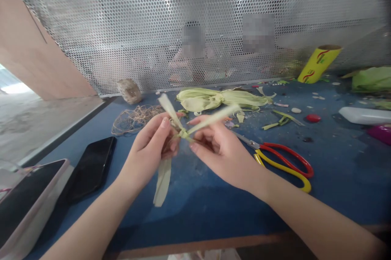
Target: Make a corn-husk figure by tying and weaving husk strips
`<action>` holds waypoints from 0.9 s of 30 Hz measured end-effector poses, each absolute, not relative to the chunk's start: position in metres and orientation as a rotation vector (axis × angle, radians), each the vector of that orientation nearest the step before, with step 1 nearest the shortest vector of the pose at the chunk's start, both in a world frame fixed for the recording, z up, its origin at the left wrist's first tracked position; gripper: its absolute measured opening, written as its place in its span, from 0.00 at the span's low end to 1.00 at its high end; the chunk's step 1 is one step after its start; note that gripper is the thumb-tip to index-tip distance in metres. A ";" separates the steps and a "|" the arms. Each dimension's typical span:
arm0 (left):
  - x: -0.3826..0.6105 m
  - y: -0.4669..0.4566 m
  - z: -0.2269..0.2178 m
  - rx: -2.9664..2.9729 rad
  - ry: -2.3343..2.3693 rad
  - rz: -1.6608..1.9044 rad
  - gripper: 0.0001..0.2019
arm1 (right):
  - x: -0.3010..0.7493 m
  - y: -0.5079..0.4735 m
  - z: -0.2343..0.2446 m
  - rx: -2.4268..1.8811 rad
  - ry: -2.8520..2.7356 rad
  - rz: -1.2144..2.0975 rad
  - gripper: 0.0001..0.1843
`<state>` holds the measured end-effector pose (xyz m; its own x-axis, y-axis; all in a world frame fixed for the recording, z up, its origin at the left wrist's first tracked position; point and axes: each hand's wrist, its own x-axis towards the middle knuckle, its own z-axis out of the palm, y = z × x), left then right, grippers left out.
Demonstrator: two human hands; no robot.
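My left hand [152,146] and my right hand [218,148] meet above the blue table [195,207], both pinching a knotted pale green husk strip [183,132]. One end of the strip sticks up to the left, another runs up to the right, and a long end hangs down below my left hand. The fingers of both hands are closed around the knot. A bundle of green corn husks [220,99] lies just behind my hands.
Red and yellow scissors [284,162] lie right of my right hand. A coil of brown twine [134,117], a black phone [91,168] and a tablet [27,199] lie at the left. A yellow roll [319,62], husk scraps and a perforated metal screen [195,20] stand behind.
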<state>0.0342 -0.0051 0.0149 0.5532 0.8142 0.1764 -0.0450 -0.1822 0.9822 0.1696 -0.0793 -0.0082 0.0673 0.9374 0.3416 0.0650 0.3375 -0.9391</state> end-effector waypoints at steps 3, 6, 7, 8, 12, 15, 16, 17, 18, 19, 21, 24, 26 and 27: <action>0.035 -0.006 0.015 1.559 0.641 0.751 0.09 | 0.169 -0.075 -0.011 -0.977 -1.279 0.982 0.17; 0.035 -0.009 0.016 1.620 0.610 0.683 0.11 | 0.169 -0.073 -0.012 -0.994 -1.202 0.949 0.13; 0.035 -0.009 0.016 1.655 0.603 0.673 0.11 | 0.169 -0.073 -0.012 -0.995 -1.183 0.927 0.10; 0.035 -0.008 0.016 1.698 0.596 0.672 0.10 | 0.170 -0.073 -0.011 -0.994 -1.174 0.905 0.08; 0.033 0.000 0.013 1.855 0.584 0.744 0.05 | 0.176 -0.073 -0.007 -0.935 -1.216 0.960 0.04; 0.031 0.005 0.010 1.761 0.555 0.704 0.06 | 0.179 -0.072 -0.006 -0.741 -1.174 1.164 0.04; 0.031 0.006 0.010 1.699 0.549 0.681 0.05 | 0.179 -0.072 -0.007 -0.663 -1.136 1.230 0.04; 0.031 0.006 0.009 1.647 0.548 0.662 0.04 | 0.179 -0.071 -0.007 -0.599 -1.092 1.293 0.04; 0.031 0.006 0.009 1.614 0.555 0.661 0.04 | 0.178 -0.071 -0.008 -0.558 -1.052 1.348 0.04; 0.032 0.005 0.009 1.616 0.568 0.672 0.05 | 0.178 -0.070 -0.009 -0.547 -1.017 1.383 0.05; 0.033 0.002 0.011 1.708 0.603 0.708 0.06 | 0.175 -0.069 -0.010 -0.612 -0.954 1.373 0.10; 0.036 -0.004 0.012 1.856 0.635 0.756 0.06 | 0.173 -0.067 -0.012 -0.798 -0.875 1.277 0.16; 0.036 -0.007 0.012 1.894 0.621 0.787 0.06 | 0.172 -0.067 -0.012 -0.863 -0.892 1.224 0.15; 0.035 -0.007 0.012 1.898 0.609 0.801 0.06 | 0.172 -0.067 -0.013 -0.869 -0.926 1.195 0.13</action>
<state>0.0354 -0.0075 0.0119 0.6608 0.6995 0.2721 0.0747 -0.4220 0.9035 0.1721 -0.0669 -0.0125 0.1192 0.9853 0.1227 -0.3648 0.1584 -0.9175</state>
